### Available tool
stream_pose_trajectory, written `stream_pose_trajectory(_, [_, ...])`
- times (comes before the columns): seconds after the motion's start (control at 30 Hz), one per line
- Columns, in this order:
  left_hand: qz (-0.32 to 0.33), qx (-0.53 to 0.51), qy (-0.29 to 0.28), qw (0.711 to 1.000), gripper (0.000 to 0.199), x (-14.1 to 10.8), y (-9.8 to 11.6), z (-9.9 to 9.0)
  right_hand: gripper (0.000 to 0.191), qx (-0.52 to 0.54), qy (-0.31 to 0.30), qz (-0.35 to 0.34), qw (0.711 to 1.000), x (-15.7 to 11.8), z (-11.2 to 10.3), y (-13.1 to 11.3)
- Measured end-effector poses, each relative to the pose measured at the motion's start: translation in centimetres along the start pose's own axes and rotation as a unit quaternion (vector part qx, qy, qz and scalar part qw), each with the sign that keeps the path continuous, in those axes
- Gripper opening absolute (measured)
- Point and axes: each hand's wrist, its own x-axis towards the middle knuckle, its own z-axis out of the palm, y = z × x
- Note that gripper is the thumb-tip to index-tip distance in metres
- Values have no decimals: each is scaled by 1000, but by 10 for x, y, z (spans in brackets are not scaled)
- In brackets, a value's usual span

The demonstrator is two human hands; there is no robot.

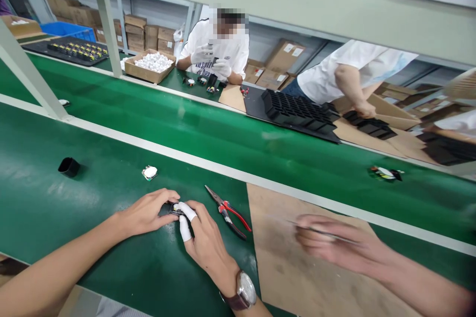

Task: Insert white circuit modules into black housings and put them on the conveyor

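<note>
My left hand [147,212] grips the near side of a small black plastic housing [173,211] between thumb and fingers. White finger cots cover two fingers of my right hand [204,237], which closes on the same housing from the right. Something yellow and small electronic parts show in its open top; the rest is hidden by my fingers. Right of my hands lie long-nose pliers [225,210] with red and black handles, jaws pointing away. A circuit board with a white round top [149,173] rests beyond my left hand. An open black housing [69,167] stands farther left.
At right, a co-worker's blurred hand [330,240] holds a thin tool over a brown board [275,262]. A green conveyor belt [223,131] runs past, carrying a circuit board [385,174]. Across it are people, black trays [297,109] and a carton of white parts [148,77].
</note>
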Motion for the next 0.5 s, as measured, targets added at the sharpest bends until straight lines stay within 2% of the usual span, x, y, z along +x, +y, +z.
stream_pose_trajectory(0.13, [-4, -1, 5, 1000, 38, 0, 1, 0, 42, -15, -10, -15, 1000, 1, -1, 2])
stream_pose_trajectory(0.33, [-13, -13, -4, 1000, 37, 0, -1, 1, 35, 44, 8, 15, 999, 0, -4, 4])
stream_pose_trajectory(0.5, [-19, -17, -2, 1000, 34, -1, 0, 3, 34, 24, 7, -9, 1000, -2, -4, 6])
